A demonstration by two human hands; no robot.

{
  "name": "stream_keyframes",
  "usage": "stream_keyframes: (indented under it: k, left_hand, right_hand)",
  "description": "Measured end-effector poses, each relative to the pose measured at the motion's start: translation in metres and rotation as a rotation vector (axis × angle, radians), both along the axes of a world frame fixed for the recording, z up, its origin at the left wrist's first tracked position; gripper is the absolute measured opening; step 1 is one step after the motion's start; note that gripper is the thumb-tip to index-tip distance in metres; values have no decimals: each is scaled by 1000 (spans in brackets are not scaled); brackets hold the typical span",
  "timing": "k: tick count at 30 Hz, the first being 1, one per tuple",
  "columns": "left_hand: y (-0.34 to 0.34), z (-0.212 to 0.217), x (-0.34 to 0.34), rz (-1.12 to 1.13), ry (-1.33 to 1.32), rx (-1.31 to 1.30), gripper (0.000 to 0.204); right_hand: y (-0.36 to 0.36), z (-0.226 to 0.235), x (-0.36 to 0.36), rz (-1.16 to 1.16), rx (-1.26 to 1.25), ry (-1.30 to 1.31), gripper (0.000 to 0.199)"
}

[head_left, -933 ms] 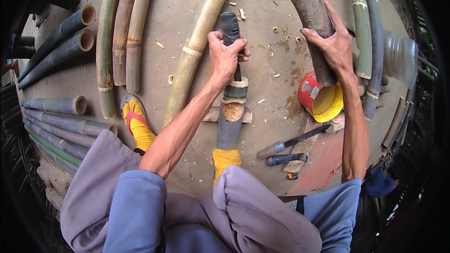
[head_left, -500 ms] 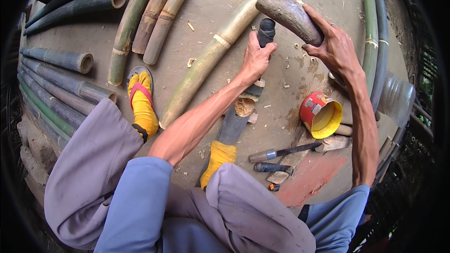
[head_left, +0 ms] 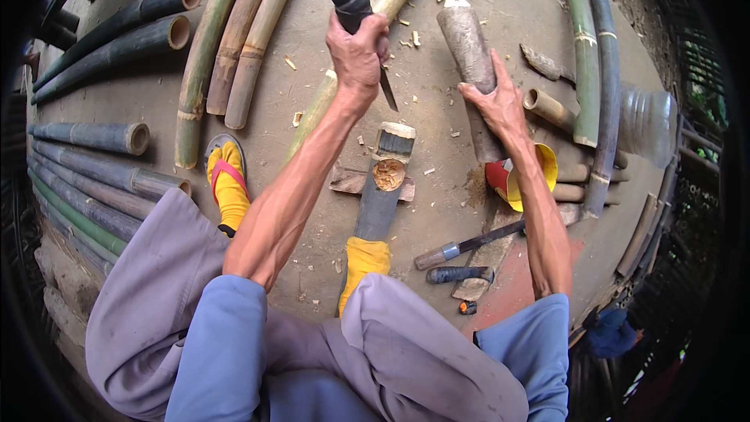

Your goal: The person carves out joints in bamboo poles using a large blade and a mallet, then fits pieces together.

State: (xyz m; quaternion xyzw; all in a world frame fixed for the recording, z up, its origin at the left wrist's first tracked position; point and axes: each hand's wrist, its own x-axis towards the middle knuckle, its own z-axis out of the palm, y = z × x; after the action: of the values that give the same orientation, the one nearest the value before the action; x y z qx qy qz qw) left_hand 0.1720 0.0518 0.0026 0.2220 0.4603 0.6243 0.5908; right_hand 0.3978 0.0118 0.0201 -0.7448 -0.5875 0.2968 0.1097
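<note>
My left hand is closed round the black-wrapped handle of a chisel, its blade pointing down and apart from the bamboo. My right hand grips a thick greyish wooden club around its middle, with the pale chipped end pointing away from me. Between my arms lies a dark bamboo length, with a round opening full of shavings cut in its upper side. A small wooden block lies under it. My yellow-socked foot rests on the near part of the bamboo.
A red and yellow tin stands beside my right forearm. A long-bladed knife and a black-handled tool lie near a brick-red patch. Bamboo poles lie at left, others at right, near a clear plastic jar.
My left hand has lifted the chisel up and left, off the bamboo, and its blade now shows. My right hand has moved left and lower, and the club has swung more upright in view.
</note>
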Motion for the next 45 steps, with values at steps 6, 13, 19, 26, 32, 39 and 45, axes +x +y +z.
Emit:
stream_keyframes:
  k: [6,13,19,26,32,39,45]
  left_hand:
    - [-72,79,39,-560,428,621,37]
    - [-220,85,84,-1358,571,1202,65]
    - [-194,39,41,-823,1020,801,58]
    - [-144,-85,-123,-271,1669,183,67]
    - [-168,-104,-163,-738,1573,-149,72]
    - [-88,-72,-123,-260,1515,137,50]
    - [-127,-14,-52,-348,1065,231,33]
  right_hand:
    - [-132,12,-3,-445,-47,582,61]
    - [-298,49,-11,-1087,-16,1561,30]
    - [-478,-14,9,-1746,336,438,10]
    - [-569,-112,-5,-1448,-303,-267,28]
    - [-538,-100,-3,-1402,-362,-294,40]
    - [-457,-113,-13,-1568,-166,46,80]
    - [-427,-106,-16,-1862,108,247,76]
